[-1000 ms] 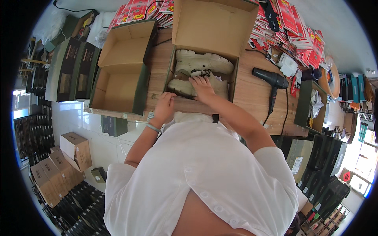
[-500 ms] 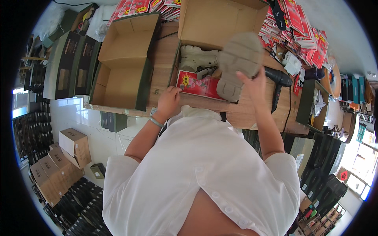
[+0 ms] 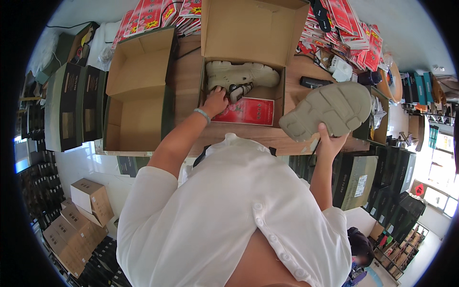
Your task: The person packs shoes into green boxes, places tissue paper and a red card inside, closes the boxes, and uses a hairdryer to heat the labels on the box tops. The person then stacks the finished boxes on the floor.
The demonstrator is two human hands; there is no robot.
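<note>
My right hand grips a beige shoe by its side, its thick treaded sole turned upward, to the right of an open shoe box. Inside that box another beige shoe lies on its side along the far wall, its sole edge showing. My left hand reaches into the box's left part, fingers curled at this second shoe's upper near the dark laces; the fingertips are partly hidden. Beneath, a red printed packet covers the near part of the box floor.
An open brown-lined box stands to the left, beside closed dark boxes. Piles of red packets lie along the back. A black hair dryer lies behind the held shoe, with an open box farther right.
My right hand has carried its shoe out of the box to the right. My left hand has gone from the box's near-left corner onto the shoe inside. The whole view has shifted slightly.
</note>
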